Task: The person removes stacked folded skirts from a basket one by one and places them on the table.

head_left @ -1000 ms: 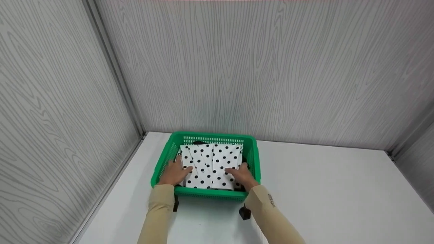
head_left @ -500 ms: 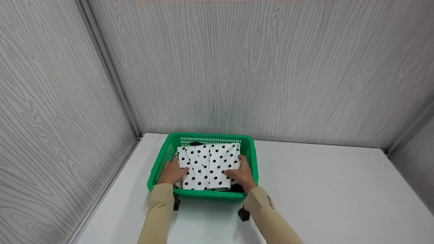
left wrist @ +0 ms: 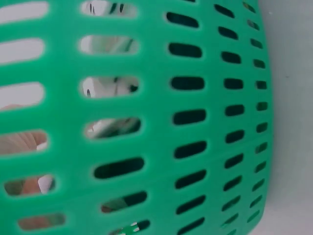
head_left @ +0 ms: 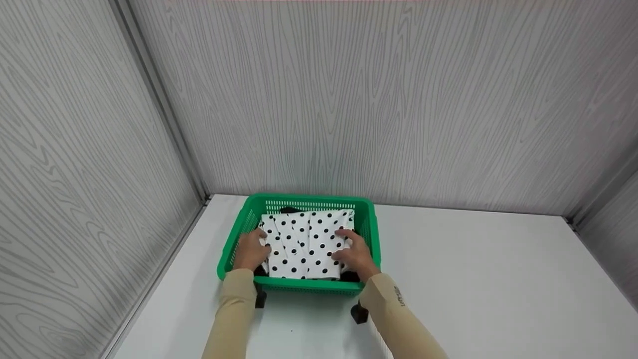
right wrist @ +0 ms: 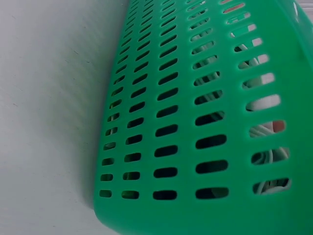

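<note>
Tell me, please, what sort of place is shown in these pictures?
It is probably a work booth or cubicle: wood-grain panels stand behind and on both sides of a white table, where a green slotted basket holds white cloth with black dots.

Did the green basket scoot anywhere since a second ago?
No, the green basket sits in the same spot, judged against the back left corner of the white table.

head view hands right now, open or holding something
Left hand: open, thumb and finger apart at the polka-dot cloth's left side.
Right hand: open, thumb and finger apart at its right side.
</note>
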`<state>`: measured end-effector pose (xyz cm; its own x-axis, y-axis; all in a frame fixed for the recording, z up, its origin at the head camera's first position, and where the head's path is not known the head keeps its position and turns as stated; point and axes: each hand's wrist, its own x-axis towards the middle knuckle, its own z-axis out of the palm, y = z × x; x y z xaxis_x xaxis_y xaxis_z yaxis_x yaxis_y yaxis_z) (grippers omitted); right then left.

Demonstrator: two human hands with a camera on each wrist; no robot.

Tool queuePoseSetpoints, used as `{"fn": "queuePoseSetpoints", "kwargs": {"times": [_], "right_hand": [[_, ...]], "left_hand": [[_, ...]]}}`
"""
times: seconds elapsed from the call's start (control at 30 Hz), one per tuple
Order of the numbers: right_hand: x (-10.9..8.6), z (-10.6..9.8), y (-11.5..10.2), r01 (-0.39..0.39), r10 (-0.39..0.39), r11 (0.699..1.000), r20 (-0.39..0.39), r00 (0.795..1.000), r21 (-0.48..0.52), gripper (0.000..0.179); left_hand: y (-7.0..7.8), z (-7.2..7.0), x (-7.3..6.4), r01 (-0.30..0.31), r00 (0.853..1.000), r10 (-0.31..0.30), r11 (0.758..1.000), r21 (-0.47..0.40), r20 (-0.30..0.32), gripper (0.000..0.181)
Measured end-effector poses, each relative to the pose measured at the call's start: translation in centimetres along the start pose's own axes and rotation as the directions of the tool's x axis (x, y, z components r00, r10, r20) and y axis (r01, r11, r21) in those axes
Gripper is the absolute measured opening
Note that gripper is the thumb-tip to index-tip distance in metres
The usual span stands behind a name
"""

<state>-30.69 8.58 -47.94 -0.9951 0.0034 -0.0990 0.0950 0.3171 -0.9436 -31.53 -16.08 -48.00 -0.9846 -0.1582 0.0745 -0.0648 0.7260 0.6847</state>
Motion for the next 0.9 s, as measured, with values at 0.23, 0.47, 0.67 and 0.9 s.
{"fn": "queuePoseSetpoints", "kwargs": {"times": [0.23,0.47,0.67,0.9], "right_hand": [[-0.2,0.0,0.0,-0.006,0.005,1.0,0.087,0.996,0.008,0.039],[-0.4,0.1,-0.2,-0.04,0.042,0.999,0.14,0.989,-0.014,0.044],[-0.9,0.2,-0.4,-0.009,0.018,0.999,0.183,0.983,-0.053,0.063],[-1.3,-0.7,-0.8,0.024,-0.023,1.0,0.213,0.977,-0.004,0.072]], "left_hand": [[-0.2,-0.4,-0.1,0.023,0.998,-0.019,0.998,-0.056,0.062,0.03],[-0.5,-1.1,-0.5,0.044,0.977,-0.007,0.985,-0.167,0.215,0.031],[-1.0,-1.8,-1.1,0.086,0.95,0.0,0.962,-0.261,0.311,0.052],[-0.6,-2.3,-1.4,0.062,0.956,0.051,0.928,-0.367,0.29,0.064]]}}
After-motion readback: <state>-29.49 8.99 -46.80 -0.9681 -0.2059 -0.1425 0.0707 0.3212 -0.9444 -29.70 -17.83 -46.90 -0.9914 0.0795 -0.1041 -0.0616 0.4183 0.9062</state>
